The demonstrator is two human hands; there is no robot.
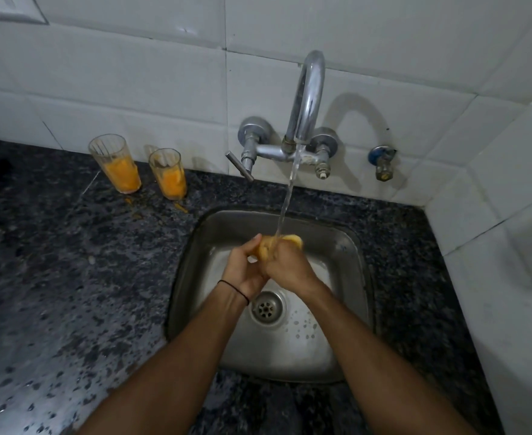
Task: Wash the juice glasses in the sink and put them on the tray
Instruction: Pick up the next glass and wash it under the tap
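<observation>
1. The left hand (pixel 246 273) and the right hand (pixel 288 265) were together over the steel sink (pixel 192 252). Both were clamped round one juice glass (pixel 266 248), with the fingers curled about it.
2. The juice glass, yellow with juice, lay tilted between the two palms. One end poked out past the right hand's fingers, but which end could not be told.
3. A water stream (pixel 286 196) fell from the chrome tap (pixel 307 95) above and beyond the hands. It landed on the juice glass just where the hands met.
4. The drain (pixel 266 307) sat on the near side of the hands, between the two wrists.
5. A thin black band (pixel 235 288) circled the left wrist.
6. Well beyond and to the left of the left hand, two more glasses stood upright on the dark speckled worktop (pixel 54 262) by the tiled wall. The outer glass (pixel 115 164) and the inner glass (pixel 168 172) stood apart, each with orange juice in its lower part.
7. An orange spill (pixel 181 207) lay on the worktop just beside the inner glass, on the side toward the left hand.
8. A blue-capped valve (pixel 382 160) was on the wall beyond and to the right of the right hand.
</observation>
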